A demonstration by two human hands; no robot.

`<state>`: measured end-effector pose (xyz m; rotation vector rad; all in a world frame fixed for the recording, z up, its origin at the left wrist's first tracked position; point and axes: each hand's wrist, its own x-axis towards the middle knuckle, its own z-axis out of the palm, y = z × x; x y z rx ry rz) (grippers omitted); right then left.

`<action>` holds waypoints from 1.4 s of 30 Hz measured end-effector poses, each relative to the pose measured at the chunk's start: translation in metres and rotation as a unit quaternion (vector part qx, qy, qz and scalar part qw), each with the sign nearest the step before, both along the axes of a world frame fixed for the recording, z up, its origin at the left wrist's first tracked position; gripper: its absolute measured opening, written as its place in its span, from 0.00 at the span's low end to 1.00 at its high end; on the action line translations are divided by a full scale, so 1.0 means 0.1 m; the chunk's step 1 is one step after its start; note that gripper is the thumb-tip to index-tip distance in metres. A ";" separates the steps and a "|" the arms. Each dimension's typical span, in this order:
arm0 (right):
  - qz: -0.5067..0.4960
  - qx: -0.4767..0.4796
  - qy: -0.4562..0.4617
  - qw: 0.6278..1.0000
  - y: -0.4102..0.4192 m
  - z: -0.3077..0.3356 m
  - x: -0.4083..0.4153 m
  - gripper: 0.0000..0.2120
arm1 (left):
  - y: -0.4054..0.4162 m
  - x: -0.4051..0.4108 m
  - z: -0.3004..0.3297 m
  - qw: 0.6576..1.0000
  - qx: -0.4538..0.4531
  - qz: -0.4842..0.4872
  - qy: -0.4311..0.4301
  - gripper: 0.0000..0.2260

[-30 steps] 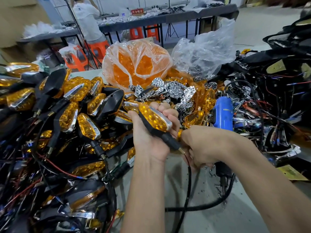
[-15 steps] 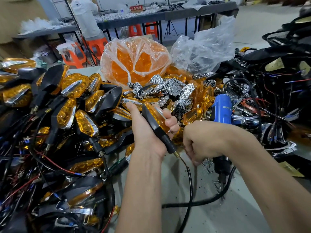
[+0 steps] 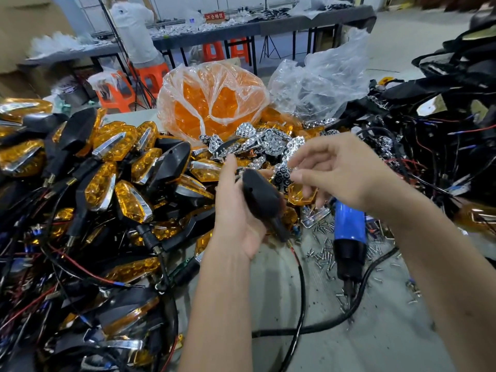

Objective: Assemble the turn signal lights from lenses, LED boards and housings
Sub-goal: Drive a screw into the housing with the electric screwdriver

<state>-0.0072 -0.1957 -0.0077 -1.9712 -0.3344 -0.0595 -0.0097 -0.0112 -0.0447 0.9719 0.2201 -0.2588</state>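
Observation:
My left hand (image 3: pixel 236 210) grips a turn signal light (image 3: pixel 261 197) with its black housing back turned up and its stem and wire hanging toward me. Its amber lens faces away and is hidden. My right hand (image 3: pixel 341 170) hovers just right of it, fingers spread, holding nothing. A heap of finished amber lights (image 3: pixel 118 162) lies at the left. Chrome reflector pieces (image 3: pixel 268 143) and loose amber lenses (image 3: pixel 302 194) lie behind my hands.
A blue electric screwdriver (image 3: pixel 349 229) lies on the table right of centre among scattered screws (image 3: pixel 324 253). A bag of orange lenses (image 3: pixel 212 100) and a clear bag (image 3: pixel 319 87) stand behind. Black housings with wires (image 3: pixel 440 124) pile at the right. A person sits at a far table.
My left hand has rolled the light over from lens up to housing back up. My right hand has let go near the stem, lifted and opened.

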 end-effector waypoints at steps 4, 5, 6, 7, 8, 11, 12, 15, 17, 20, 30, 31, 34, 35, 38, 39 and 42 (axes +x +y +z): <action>-0.036 0.075 -0.023 0.996 -0.02 -0.01 0.03 0.04 | -0.01 -0.04 0.01 0.994 -0.002 -0.090 -0.065 0.24; -0.040 0.079 -0.030 0.996 -0.03 -0.02 0.03 0.05 | -0.01 -0.04 -0.01 0.991 -0.006 -0.108 -0.076 0.23; -0.043 0.080 -0.040 0.995 -0.03 -0.02 0.03 0.06 | -0.02 -0.04 -0.02 0.989 0.000 -0.122 -0.089 0.22; -0.045 0.084 -0.050 0.994 -0.02 -0.02 0.02 0.07 | -0.03 -0.05 -0.04 0.986 0.018 -0.129 -0.105 0.21; -0.047 0.095 -0.057 0.993 -0.01 -0.02 0.02 0.08 | -0.04 -0.05 -0.04 0.983 0.046 -0.130 -0.121 0.19; -0.037 0.135 -0.052 0.989 0.01 -0.03 0.01 0.07 | -0.08 -0.07 -0.05 0.968 0.148 -0.125 -0.158 0.17; -0.032 0.141 -0.047 0.988 0.02 -0.03 0.02 0.07 | -0.09 -0.08 -0.05 0.963 0.170 -0.127 -0.164 0.17; -0.010 0.135 -0.041 0.990 0.03 -0.04 0.01 0.05 | -0.12 -0.10 -0.05 0.956 0.196 -0.137 -0.168 0.18; 0.007 0.134 -0.030 0.990 0.02 -0.05 0.01 0.05 | -0.12 -0.10 -0.05 0.955 0.206 -0.133 -0.168 0.18; 0.017 0.133 -0.006 0.991 -0.01 -0.04 0.02 0.07 | -0.11 -0.08 -0.06 0.950 0.239 -0.102 -0.175 0.19; -0.004 0.086 -0.001 0.996 0.04 -0.06 0.01 0.06 | -0.11 -0.05 -0.04 0.944 0.272 -0.053 -0.178 0.15; -0.005 0.078 -0.006 0.997 0.04 -0.06 0.01 0.05 | -0.11 -0.06 -0.04 0.942 0.279 -0.048 -0.180 0.15; -0.007 0.059 -0.021 0.998 0.05 -0.06 0.03 0.05 | -0.12 -0.07 -0.02 0.935 0.295 -0.041 -0.192 0.15; -0.007 0.055 -0.020 0.998 0.04 -0.06 0.03 0.05 | -0.12 -0.07 -0.02 0.934 0.298 -0.041 -0.194 0.14; -0.003 0.061 -0.007 0.998 0.04 -0.06 0.03 0.04 | -0.11 -0.07 -0.03 0.931 0.306 -0.046 -0.195 0.15; -0.002 0.064 -0.002 0.998 0.04 -0.07 0.03 0.03 | -0.10 -0.07 -0.03 0.929 0.309 -0.048 -0.197 0.16; 0.002 0.063 0.008 0.998 0.03 -0.08 0.02 0.02 | -0.09 -0.08 -0.03 0.922 0.320 -0.057 -0.211 0.17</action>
